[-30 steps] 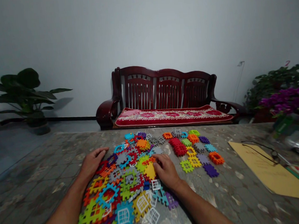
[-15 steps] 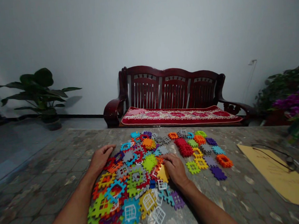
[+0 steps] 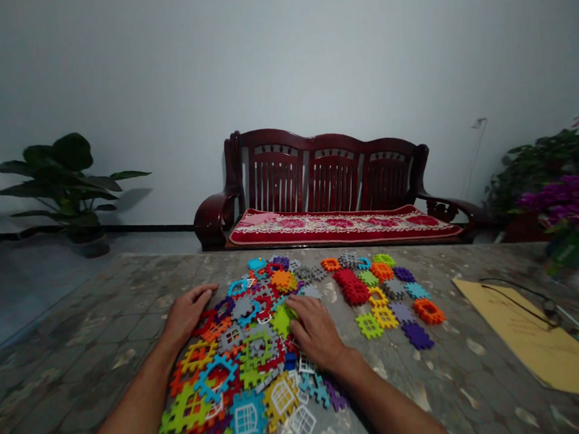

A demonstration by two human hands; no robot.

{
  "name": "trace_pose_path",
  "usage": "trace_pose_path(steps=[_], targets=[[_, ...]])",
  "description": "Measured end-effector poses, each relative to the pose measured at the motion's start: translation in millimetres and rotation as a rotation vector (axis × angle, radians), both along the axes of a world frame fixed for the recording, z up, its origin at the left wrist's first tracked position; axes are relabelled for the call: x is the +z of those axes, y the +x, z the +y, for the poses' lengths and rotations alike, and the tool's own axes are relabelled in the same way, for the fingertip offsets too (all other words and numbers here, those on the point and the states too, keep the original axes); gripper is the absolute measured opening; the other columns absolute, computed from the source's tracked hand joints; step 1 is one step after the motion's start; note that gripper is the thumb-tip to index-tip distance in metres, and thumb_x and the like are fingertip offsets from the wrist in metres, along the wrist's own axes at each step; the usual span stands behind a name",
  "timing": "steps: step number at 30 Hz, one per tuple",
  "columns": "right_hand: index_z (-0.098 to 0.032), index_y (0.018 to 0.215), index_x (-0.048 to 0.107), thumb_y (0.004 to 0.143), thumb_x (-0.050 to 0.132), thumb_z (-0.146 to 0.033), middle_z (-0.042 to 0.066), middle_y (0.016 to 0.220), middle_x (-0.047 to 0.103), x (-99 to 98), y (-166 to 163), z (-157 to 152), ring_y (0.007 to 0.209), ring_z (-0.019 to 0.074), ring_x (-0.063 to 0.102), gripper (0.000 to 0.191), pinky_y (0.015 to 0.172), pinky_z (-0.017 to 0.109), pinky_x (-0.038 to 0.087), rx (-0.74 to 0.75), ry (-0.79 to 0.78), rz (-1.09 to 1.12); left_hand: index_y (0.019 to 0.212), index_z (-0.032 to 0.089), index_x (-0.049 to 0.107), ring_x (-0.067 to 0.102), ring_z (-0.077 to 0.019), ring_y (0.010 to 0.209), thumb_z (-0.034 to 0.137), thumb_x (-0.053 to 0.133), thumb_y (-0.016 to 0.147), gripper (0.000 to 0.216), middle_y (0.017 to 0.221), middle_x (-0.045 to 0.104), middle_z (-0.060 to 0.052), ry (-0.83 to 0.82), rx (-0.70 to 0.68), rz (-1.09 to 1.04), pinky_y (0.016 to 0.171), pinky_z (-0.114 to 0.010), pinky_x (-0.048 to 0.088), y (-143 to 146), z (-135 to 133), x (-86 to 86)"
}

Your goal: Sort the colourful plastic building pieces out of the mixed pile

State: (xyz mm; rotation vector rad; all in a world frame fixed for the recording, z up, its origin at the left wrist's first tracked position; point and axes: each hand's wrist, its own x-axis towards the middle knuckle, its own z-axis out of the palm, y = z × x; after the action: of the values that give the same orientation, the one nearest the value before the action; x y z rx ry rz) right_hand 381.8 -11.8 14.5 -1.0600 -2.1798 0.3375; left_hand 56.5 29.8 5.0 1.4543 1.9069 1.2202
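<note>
At the far left a potted plant (image 3: 61, 188) is standing on the floor. On the stone-patterned table (image 3: 79, 340), the left hand (image 3: 187, 312) is lying flat and released, its fingers touching the left edge of the pile of interlocking plastic tiles (image 3: 241, 368). The right hand (image 3: 314, 332) is pressing palm-down on the pile's right side, fingertips beside a lime-green tile (image 3: 281, 320); whether it is gripping anything cannot be told. Farther right, a spread-out group of tiles (image 3: 386, 296) is lying apart from the pile, then a yellow envelope (image 3: 539, 338).
</note>
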Motion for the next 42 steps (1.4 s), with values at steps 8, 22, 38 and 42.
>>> trace_pose_path(steps=[8,22,38,42], targets=[[-0.027,0.143,0.042,0.085,0.048,-0.012,0.003,0.147,0.045,-1.7,3.1,1.8,0.137,0.0223,0.032,0.059,0.113,0.045,0.028,0.093,-0.029,-0.165,0.094,0.019,0.075,0.069,-0.0261,0.097,0.042,0.053,0.073,0.038,0.103,0.077,-0.006,-0.003,0.015,0.072,0.089,-0.035,0.052,3.6,-1.8,4.2],[-0.026,0.142,0.040,0.077,0.052,-0.004,0.006,0.135,0.055,1.6,-1.8,5.5,0.124,0.0201,0.045,0.070,0.107,0.041,0.036,0.175,0.048,-0.041,0.095,0.019,0.075,0.069,-0.0261,0.097,0.042,0.052,0.074,0.039,0.103,0.077,-0.006,-0.028,0.008,0.088,0.087,-0.034,0.052,2.4,-0.9,3.7],[-0.024,0.127,0.056,0.074,0.055,-0.006,0.007,0.115,0.063,-0.5,0.2,2.5,0.108,0.0207,0.056,0.056,0.094,0.036,0.047,0.085,0.058,0.182,0.096,0.018,0.074,0.067,-0.0258,0.102,0.042,0.053,0.073,0.040,0.106,0.076,-0.008,0.011,-0.014,0.010,0.096,-0.036,0.047,0.0,1.8,-2.8],[-0.021,0.101,0.066,0.072,0.055,-0.006,0.002,0.089,0.061,1.0,3.4,3.4,0.085,0.0168,0.058,0.034,0.077,0.028,0.048,0.005,-0.009,0.247,0.095,0.018,0.075,0.068,-0.0262,0.101,0.043,0.054,0.072,0.040,0.106,0.076,-0.008,0.013,-0.013,-0.011,0.096,-0.037,0.047,-0.8,2.3,-3.6]])
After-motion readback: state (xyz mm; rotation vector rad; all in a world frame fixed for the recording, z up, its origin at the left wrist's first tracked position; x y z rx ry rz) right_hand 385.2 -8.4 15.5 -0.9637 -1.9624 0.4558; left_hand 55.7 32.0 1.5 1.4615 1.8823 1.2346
